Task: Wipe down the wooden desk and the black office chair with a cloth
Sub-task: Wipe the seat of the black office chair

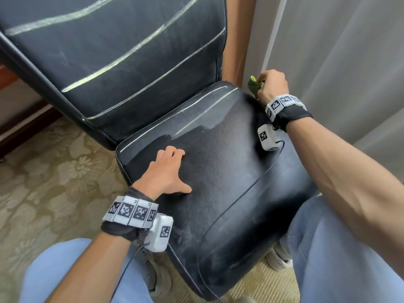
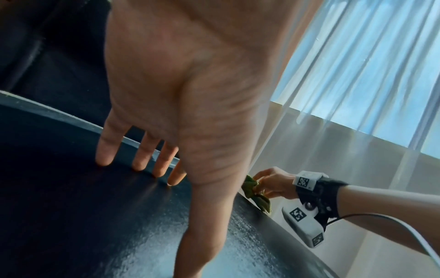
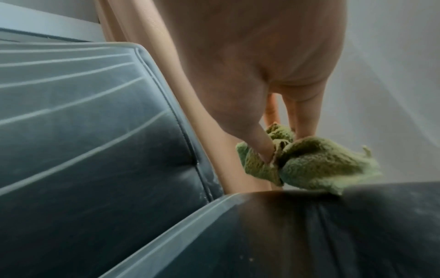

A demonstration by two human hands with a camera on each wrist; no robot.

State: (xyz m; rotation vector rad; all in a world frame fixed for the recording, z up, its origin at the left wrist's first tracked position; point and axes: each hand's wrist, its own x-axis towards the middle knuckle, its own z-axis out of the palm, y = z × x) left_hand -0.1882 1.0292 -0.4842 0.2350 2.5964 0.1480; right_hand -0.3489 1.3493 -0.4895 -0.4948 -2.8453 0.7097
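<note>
Beside curtain (image 1: 338, 51), right-hand fingers (image 3: 263, 148) pinch green cloth (image 3: 307, 163).

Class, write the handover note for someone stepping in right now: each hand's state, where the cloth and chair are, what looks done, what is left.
Left hand: open, fingertips resting on the black chair seat, steadying it.
Right hand: pinches the bunched green cloth at the seat's rear right edge, beside the curtain.
Done: cannot judge; the seat shows a glossy band near its back.
Left: the backrest shows pale streaks; the wooden desk is not in view.
</note>
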